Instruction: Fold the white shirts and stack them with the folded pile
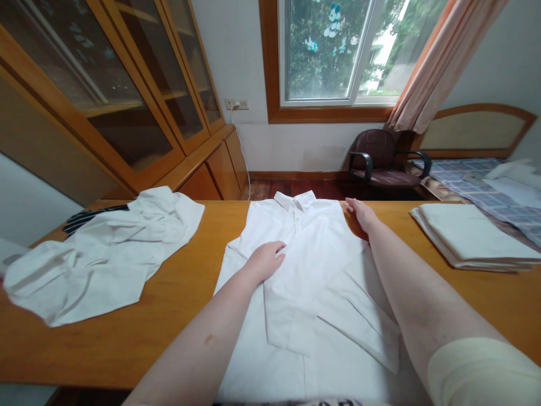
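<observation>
in the head view, a white long-sleeved cotton-looking shirt with a pointed collar (306, 237) lies front up on a long, glossy orange-brown wooden table (181, 316), its collar at the far edge and its sleeves folded inward over the front. the person's left hand (267, 260) rests on the shirt's chest, thumb and fingers a little apart; no cloth shows clamped between them. the right hand (360, 214) is at the far table edge, just beside the shirt's shoulder, its fingers stretched out; whether they touch the fabric i cannot tell. well to the left lies a rumpled white garment (114, 254), with a black cloth with thin pale stripes (91, 217) partly under it. to the right sits a flat stack of folded white cloth (473, 234). beyond the table stands a dark brown padded armchair (376, 152).
</observation>
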The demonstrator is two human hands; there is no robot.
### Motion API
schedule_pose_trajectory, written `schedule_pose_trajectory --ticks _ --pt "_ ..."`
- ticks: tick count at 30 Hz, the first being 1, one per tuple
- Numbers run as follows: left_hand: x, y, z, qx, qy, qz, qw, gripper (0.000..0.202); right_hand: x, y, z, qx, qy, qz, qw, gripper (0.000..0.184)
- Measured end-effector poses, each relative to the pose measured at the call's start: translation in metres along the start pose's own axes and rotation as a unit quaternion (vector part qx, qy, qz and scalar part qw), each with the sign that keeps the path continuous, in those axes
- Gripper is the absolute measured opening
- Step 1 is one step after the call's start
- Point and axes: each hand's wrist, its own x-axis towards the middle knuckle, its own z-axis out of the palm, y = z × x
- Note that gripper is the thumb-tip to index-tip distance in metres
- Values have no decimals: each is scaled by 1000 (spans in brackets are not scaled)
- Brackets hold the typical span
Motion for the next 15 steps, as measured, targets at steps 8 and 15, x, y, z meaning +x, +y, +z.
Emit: schedule_pose_trajectory --ticks 8,15 --pt "0 2 -1 7 -1 3 1000 32 -30 1 -32 27 -50 85 995 18" --pt "1 1 0 11 -7 -1 1000 33 -81 -7 -38 -266 -81 38 960 31"
